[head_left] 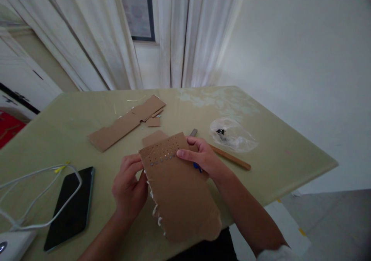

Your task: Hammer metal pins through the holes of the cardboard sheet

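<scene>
I hold a torn brown cardboard piece [179, 193] over the near edge of the table [275, 152]. Rows of small holes and several small silvery dots run across its upper end. My left hand [129, 187] grips its left edge, thumb against the card. My right hand [203, 156] rests on its upper right corner, index finger laid across the dotted rows. A small blue thing [198, 167] shows under that hand; what it is I cannot tell.
A long folded cardboard strip [124, 123] and small scraps [153, 121] lie farther back. A wooden-handled tool [230, 157] and a clear plastic bag [233, 135] with dark small parts lie right. A black phone [72, 207] with white cables [34, 193] sits left.
</scene>
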A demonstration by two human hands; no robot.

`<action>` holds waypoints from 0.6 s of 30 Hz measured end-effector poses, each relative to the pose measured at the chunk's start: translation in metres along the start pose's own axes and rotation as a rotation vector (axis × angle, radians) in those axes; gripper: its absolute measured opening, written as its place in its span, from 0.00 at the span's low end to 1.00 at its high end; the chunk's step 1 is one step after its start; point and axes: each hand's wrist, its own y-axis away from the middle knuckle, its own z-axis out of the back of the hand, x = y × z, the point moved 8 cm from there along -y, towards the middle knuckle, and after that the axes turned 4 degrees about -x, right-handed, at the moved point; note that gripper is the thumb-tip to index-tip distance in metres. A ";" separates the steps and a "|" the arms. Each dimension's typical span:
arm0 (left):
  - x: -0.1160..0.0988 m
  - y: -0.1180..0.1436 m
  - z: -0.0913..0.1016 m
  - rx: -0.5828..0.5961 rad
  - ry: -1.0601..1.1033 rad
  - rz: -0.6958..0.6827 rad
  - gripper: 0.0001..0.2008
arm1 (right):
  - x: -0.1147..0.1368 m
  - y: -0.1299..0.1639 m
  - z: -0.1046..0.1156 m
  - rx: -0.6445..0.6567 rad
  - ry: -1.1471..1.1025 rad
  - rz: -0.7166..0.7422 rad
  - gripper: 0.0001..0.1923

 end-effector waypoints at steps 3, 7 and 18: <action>-0.007 -0.002 0.002 0.004 0.001 -0.042 0.07 | 0.000 0.000 -0.004 0.033 -0.025 -0.037 0.26; -0.002 -0.005 0.007 -0.032 -0.022 -0.061 0.07 | 0.008 -0.009 -0.011 0.058 0.005 -0.050 0.26; 0.020 -0.007 0.021 -0.100 -0.148 0.075 0.05 | 0.028 -0.039 -0.038 0.201 0.132 -0.023 0.26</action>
